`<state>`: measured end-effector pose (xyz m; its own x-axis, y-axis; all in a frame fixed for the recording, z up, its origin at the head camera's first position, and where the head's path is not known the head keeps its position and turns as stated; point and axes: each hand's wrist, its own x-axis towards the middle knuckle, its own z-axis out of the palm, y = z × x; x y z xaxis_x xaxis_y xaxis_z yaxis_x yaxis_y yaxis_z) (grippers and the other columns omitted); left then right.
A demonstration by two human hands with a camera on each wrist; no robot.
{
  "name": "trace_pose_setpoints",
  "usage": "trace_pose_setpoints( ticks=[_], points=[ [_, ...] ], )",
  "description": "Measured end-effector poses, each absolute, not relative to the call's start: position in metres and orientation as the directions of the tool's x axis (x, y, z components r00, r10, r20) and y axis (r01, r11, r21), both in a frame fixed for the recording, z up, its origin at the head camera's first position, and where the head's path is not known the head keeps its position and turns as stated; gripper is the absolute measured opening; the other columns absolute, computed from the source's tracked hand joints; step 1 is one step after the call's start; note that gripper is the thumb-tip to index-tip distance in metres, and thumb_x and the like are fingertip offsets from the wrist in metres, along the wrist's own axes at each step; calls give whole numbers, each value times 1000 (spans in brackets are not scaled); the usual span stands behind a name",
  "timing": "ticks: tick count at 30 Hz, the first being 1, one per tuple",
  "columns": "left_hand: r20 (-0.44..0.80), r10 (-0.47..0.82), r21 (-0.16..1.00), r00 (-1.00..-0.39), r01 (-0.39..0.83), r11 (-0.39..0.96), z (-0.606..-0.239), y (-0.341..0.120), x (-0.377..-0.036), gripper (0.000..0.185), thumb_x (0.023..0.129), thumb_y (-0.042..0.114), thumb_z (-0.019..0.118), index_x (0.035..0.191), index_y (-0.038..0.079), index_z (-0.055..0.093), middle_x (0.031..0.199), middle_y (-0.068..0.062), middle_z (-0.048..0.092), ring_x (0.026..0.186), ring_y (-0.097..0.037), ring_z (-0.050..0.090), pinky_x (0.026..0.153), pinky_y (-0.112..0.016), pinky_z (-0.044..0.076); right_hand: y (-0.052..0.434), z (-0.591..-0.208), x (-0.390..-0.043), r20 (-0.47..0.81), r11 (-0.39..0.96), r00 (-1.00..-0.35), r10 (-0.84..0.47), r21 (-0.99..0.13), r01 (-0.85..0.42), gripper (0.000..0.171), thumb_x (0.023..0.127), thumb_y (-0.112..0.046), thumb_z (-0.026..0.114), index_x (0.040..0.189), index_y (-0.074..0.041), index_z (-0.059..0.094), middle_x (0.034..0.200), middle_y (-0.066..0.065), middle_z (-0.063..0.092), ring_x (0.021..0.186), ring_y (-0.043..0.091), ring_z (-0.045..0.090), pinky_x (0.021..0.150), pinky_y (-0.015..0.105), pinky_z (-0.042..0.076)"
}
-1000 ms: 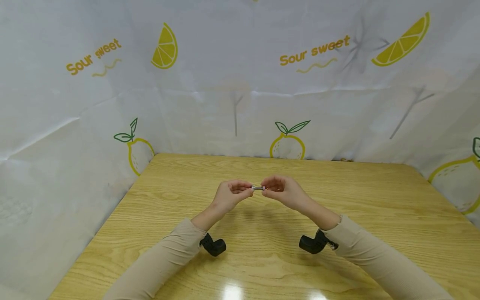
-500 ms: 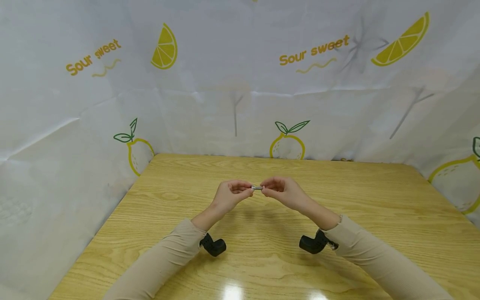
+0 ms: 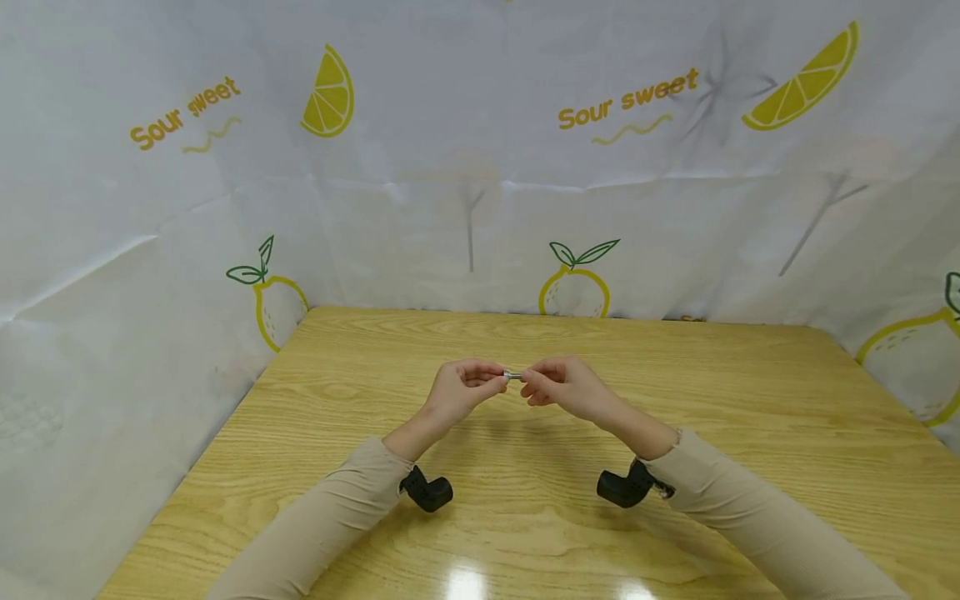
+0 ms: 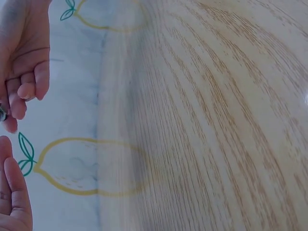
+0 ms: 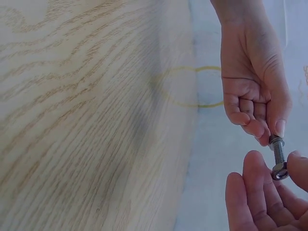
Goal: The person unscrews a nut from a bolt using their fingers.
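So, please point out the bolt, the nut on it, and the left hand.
bolt [image 5: 278, 150], right wrist view, threaded shank
nut [image 5: 279, 171], right wrist view, its face
left hand [image 3: 457, 392], head view, back of hand

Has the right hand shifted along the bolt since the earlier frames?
Yes. The right hand has closed leftward toward the left hand, judged against the lemon print behind.

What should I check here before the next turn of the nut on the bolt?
1. Left hand pinches one end of the bolt: ok.
2. Right hand grip on the nut: ok.
3. Nut sits on the bolt's thread: ok.
4. Nut square on the thread, not crooked: cannot tell.
5. Hands held above the table, nothing beneath them: ok.
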<state>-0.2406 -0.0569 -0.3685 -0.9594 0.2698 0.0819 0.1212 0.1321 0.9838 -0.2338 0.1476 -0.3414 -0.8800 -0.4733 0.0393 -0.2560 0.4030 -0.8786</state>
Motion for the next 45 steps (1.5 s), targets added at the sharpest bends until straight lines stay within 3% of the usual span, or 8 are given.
trace_pose_setpoints(
  ticks=[6,10,15,22,29,36,42,45],
  points=[
    [84,272,984,-958,123,128,-366,-57,-239,22,86,12,66,106,2,68,94,-11,70,97,-39,63,85,-47,52,148,-342,-234,117,414,-886,-449,-851,-323,29,91,-14,61,113,5,59,101,23,65,91,32,66,80,39,56],
    [83,271,983,-959,123,135,-365,-57,-238,24,86,13,67,106,1,68,93,-11,70,92,-33,66,83,-46,53,148,-340,-233,106,418,-897,-430,-857,-301,36,88,-15,65,118,2,57,105,21,64,91,25,66,79,33,56],
    [67,265,984,-962,108,145,-365,-56,-239,24,86,15,67,106,2,68,96,-14,69,93,-33,66,83,-44,53,148,-340,-233,32,391,-890,-455,-891,-232,45,95,-26,55,126,6,50,106,27,64,94,36,65,85,43,55],
    [74,259,984,-963,113,137,-367,-56,-239,22,86,13,67,105,2,68,95,-11,70,98,-39,64,86,-45,53,147,-340,-234,17,401,-888,-459,-888,-224,38,99,-26,47,113,8,58,93,26,66,72,14,64,76,38,58],
    [92,272,980,-958,135,143,-367,-57,-239,24,87,13,66,107,1,67,99,-17,69,97,-38,64,86,-45,53,147,-341,-232,73,385,-888,-454,-883,-269,28,95,-17,55,113,5,57,102,27,63,95,41,63,85,46,54],
    [89,285,982,-954,132,135,-366,-58,-238,25,87,14,66,109,0,67,102,-19,68,99,-39,63,89,-45,53,148,-340,-232,126,411,-898,-421,-857,-312,27,89,-16,63,111,0,60,104,17,64,88,17,63,77,31,54],
    [85,283,983,-955,127,132,-365,-58,-238,25,87,13,66,107,0,67,102,-19,68,93,-29,67,89,-44,53,148,-338,-231,132,361,-896,-423,-883,-301,28,92,-18,60,110,3,60,105,20,64,99,38,63,87,41,54],
    [87,282,984,-955,127,126,-365,-58,-238,24,86,13,66,107,0,67,101,-18,69,91,-26,68,88,-44,53,148,-338,-231,147,365,-895,-422,-876,-316,27,92,-17,59,109,4,61,105,21,64,99,39,63,87,42,54]
  ],
)
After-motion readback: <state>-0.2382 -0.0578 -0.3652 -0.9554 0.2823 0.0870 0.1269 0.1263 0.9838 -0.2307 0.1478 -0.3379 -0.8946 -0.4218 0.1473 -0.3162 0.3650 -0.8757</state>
